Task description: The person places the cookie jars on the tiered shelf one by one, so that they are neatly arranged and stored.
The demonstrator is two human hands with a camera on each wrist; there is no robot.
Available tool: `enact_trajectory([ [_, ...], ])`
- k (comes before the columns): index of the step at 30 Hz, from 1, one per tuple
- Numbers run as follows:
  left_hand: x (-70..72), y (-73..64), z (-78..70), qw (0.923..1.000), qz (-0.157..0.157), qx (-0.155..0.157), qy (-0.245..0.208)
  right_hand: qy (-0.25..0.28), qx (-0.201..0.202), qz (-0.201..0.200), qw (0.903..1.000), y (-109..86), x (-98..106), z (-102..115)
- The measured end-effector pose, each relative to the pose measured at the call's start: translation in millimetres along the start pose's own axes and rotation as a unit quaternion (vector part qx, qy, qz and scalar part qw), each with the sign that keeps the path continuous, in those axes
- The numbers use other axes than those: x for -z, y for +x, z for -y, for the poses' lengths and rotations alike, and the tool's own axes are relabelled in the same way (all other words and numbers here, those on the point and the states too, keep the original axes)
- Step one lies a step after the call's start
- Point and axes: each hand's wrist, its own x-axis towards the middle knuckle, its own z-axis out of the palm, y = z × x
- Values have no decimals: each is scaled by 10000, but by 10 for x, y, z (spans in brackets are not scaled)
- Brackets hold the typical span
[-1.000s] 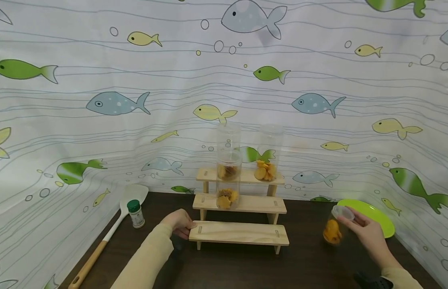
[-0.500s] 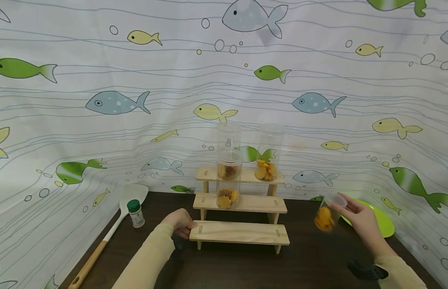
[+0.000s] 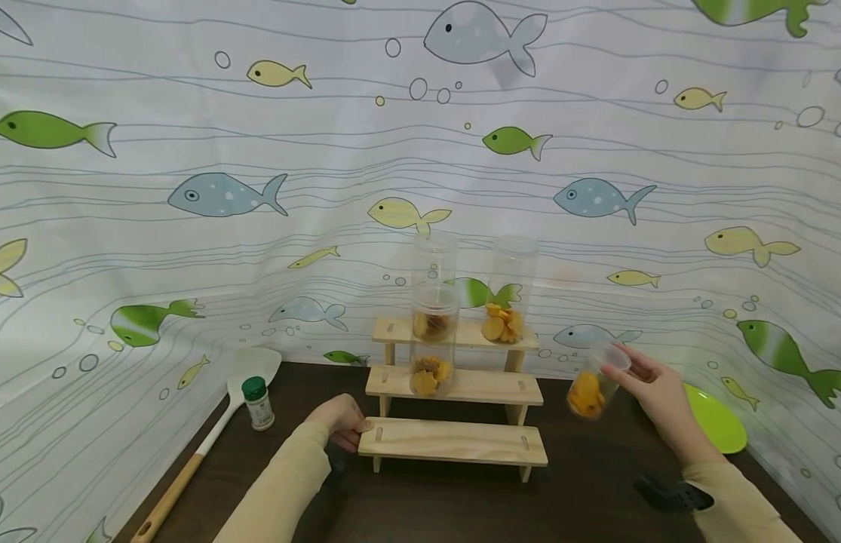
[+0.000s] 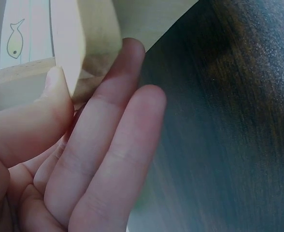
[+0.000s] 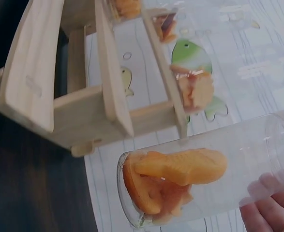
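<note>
A three-step wooden display stand (image 3: 454, 439) stands mid-table. My left hand (image 3: 340, 422) pinches the left end of its lowest step; the left wrist view has the thumb on one side of the board end (image 4: 99, 36) and fingertips on the other. Off the table, to the right of the stand, my right hand (image 3: 654, 396) grips a clear plastic jar (image 3: 588, 394) near its rim. The jar leans, its base towards the stand. Orange-yellow snack pieces (image 5: 166, 179) lie at its bottom in the right wrist view.
Clear jars with snack pieces stand on the upper steps: a top right jar (image 3: 507, 320), a middle left jar (image 3: 431, 369) and one partly behind it. A green plate (image 3: 722, 426) lies at right. At left are a green-capped shaker (image 3: 259, 407) and a long-handled spatula (image 3: 206, 441).
My right hand has carried the jar left and somewhat upward, towards the stand and away from the green plate. The left hand keeps its hold on the lowest step.
</note>
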Motion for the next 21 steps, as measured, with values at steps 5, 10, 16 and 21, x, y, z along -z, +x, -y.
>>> enact_trajectory([
  [5,-1,-3,2,10000,-4,-4,13,378,199,-5,9991,51,-86,81],
  [10,5,8,10,10000,20,3,13,510,211,34,9985,104,-177,188],
  [16,5,13,24,10000,27,33,-21,780,380,101,9962,149,-312,280],
  [21,0,13,14,10000,13,69,-56,731,435,169,9962,166,-402,332],
])
